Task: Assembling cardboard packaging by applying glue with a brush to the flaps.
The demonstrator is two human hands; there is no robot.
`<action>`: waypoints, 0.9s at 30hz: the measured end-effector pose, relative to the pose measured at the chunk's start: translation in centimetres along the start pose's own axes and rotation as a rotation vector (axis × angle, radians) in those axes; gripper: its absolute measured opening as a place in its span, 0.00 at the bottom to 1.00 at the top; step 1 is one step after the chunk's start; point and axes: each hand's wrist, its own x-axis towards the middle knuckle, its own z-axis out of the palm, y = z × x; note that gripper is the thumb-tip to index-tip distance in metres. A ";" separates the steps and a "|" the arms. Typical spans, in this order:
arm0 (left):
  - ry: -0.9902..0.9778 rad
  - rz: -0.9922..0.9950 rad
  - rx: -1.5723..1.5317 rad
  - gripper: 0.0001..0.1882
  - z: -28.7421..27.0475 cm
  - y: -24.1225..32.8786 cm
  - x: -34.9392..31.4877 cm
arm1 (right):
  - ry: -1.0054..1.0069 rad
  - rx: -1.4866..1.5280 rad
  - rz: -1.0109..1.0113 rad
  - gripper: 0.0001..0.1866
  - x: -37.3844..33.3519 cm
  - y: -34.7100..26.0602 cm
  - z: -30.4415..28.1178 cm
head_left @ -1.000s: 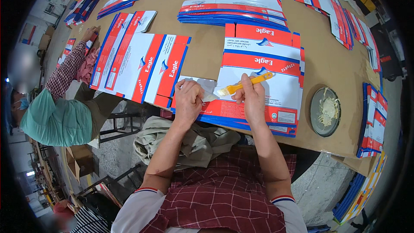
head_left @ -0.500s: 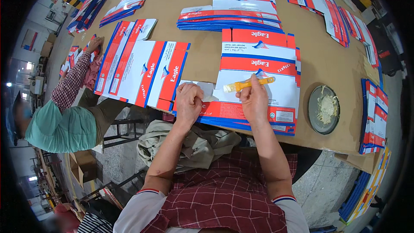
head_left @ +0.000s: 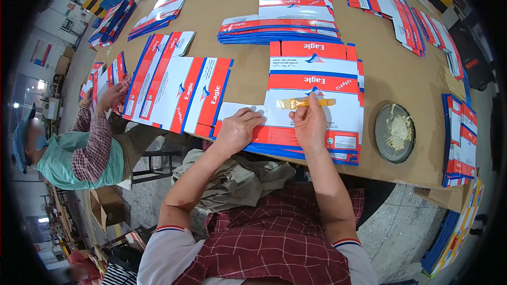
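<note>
So the big brown worktable (head_left: pixel 248 82) is taking up pretty much everything beyond both hands, and it's covered in stacks of flat red, white and blue printed carton blanks. The stack that matters, the flattened carton stack (head_left: pixel 317 68), is lying directly under and just past the hands, running away from the person. Off to the far side of the left hand, a co-worker's hand (head_left: pixel 108 97) is reaching onto another spread of blanks (head_left: pixel 174 92).

Out past the right hand, near but not touching, a round dark dish of pale paste (head_left: pixel 395 133) is sitting on the table.

The left hand (head_left: pixel 236 131) is lying flat with fingers loosely curled, pressing down the white flap (head_left: pixel 240 110) at the stack's near corner.

The right hand (head_left: pixel 310 125) is pinching a yellow-handled brush (head_left: pixel 305 103) between the fingertips. The brush is lying crosswise, long axis left to right, bristle end pointing toward the left hand, so the right hand is the nearer one, obviously.
</note>
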 end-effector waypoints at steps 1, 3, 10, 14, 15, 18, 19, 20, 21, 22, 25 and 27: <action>-0.003 0.003 0.002 0.16 0.0 -0.1 -0.1 | 0.004 0.001 -0.001 0.13 -0.1 0.0 0.0; -0.025 0.032 -0.017 0.17 -0.3 0.0 -0.3 | 0.011 0.006 -0.003 0.13 -0.1 0.0 -0.1; -0.109 -0.031 -0.065 0.17 -1.1 0.4 -1.4 | -0.009 0.001 0.014 0.13 0.1 0.5 -0.3; 0.105 -0.163 -0.226 0.11 -5.4 2.6 -4.7 | -0.021 0.031 -0.007 0.13 0.4 0.3 -0.6; -0.023 -0.149 -0.217 0.12 -5.9 3.3 -6.4 | -0.039 0.030 -0.006 0.13 0.3 0.3 -0.4; -0.203 -0.138 0.060 0.14 -5.2 4.2 -10.1 | -0.058 0.054 0.014 0.12 0.7 0.0 -0.6; -0.242 -0.125 0.335 0.15 -4.6 4.0 -11.2 | -0.049 0.039 0.012 0.12 0.7 -0.1 -0.5; -0.248 -0.123 0.340 0.15 -4.4 3.3 -12.4 | -0.040 0.024 0.006 0.12 0.7 -0.2 -0.4; -0.325 -0.213 0.150 0.16 -4.3 2.2 -13.5 | -0.046 0.024 0.022 0.12 0.7 0.0 -0.4; -0.404 -0.293 -0.049 0.18 -4.6 2.0 -13.4 | -0.039 0.028 0.006 0.12 0.8 0.1 -0.6; 0.036 -0.643 -0.315 0.10 -8.4 4.6 -8.7 | -0.058 0.046 0.029 0.12 0.6 0.5 -0.6; 0.138 -0.637 -0.256 0.10 -8.8 4.1 -5.3 | -0.060 0.097 0.012 0.12 0.8 0.1 -1.2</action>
